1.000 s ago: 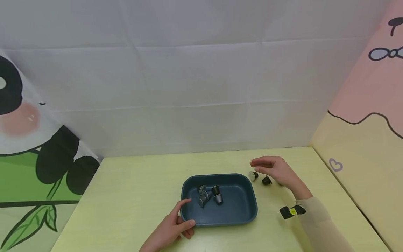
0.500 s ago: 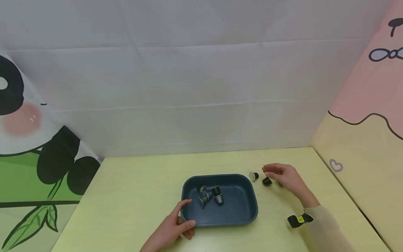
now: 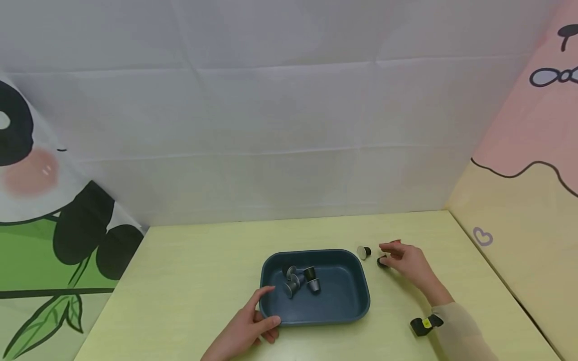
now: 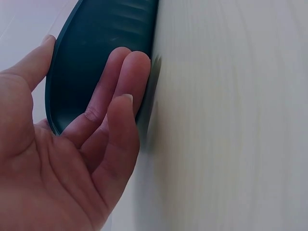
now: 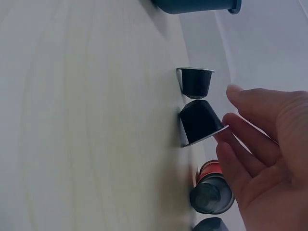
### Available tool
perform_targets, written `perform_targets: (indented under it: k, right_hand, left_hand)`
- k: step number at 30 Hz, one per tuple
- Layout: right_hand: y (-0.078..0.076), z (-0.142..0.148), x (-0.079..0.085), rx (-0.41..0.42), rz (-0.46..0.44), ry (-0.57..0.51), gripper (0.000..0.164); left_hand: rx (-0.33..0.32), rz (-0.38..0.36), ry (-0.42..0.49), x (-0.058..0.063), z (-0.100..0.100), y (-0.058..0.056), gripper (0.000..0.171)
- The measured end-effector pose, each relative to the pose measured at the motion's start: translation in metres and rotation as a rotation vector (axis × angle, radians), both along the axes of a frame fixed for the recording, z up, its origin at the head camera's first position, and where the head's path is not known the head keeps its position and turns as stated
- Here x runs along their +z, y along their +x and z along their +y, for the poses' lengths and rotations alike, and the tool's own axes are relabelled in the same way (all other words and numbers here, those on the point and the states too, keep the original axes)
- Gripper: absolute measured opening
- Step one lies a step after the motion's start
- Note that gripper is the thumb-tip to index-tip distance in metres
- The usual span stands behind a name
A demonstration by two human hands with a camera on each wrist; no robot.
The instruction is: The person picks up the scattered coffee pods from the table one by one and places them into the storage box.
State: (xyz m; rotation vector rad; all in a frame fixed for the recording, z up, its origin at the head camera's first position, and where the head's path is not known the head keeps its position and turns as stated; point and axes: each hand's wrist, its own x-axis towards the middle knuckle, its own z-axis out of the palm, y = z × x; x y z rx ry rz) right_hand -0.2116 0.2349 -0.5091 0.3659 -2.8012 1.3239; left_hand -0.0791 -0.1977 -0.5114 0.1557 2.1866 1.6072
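Head view: the left hand (image 3: 246, 323) touches the blue tray (image 3: 340, 308), finger and thumb wide apart; small pods (image 3: 313, 286) lie inside — seen only here. The right hand (image 3: 410, 263) is by a black pod (image 3: 381, 262) right of the tray. Left wrist view: more fingers (image 4: 122, 134), loosely bent, by the tray's side. Right wrist view: thumb and fingers apart — can't tell if one touches the black pod.

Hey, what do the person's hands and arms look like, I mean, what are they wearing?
Both the left hand and right hand are bare, without gloves. The right arm has a plain beige sleeve; beside its cuff is a small black wrist device with a yellow patch. No sleeve shows on the left.
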Motion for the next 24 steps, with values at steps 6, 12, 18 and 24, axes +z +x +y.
perform_targets:
  k: [6,12,18,24]
  right_hand:
    - [0.003,0.000,-0.003,0.016,-0.024,0.045,0.039]
    - [0.007,0.000,-0.004,0.054,0.000,0.132,0.040]
    - [0.011,0.002,-0.006,0.080,-0.005,0.168,0.041]
    - [0.014,0.008,-0.008,0.106,-0.040,0.115,0.047]
  left_hand:
    - [0.003,-0.012,0.001,-0.002,0.000,-0.001,0.069]
    - [0.004,-0.017,-0.002,-0.003,0.000,-0.001,0.069]
    - [-0.001,-0.018,0.006,-0.002,-0.001,-0.001,0.068]
    - [-0.005,-0.012,0.006,-0.001,-0.001,-0.001,0.068]
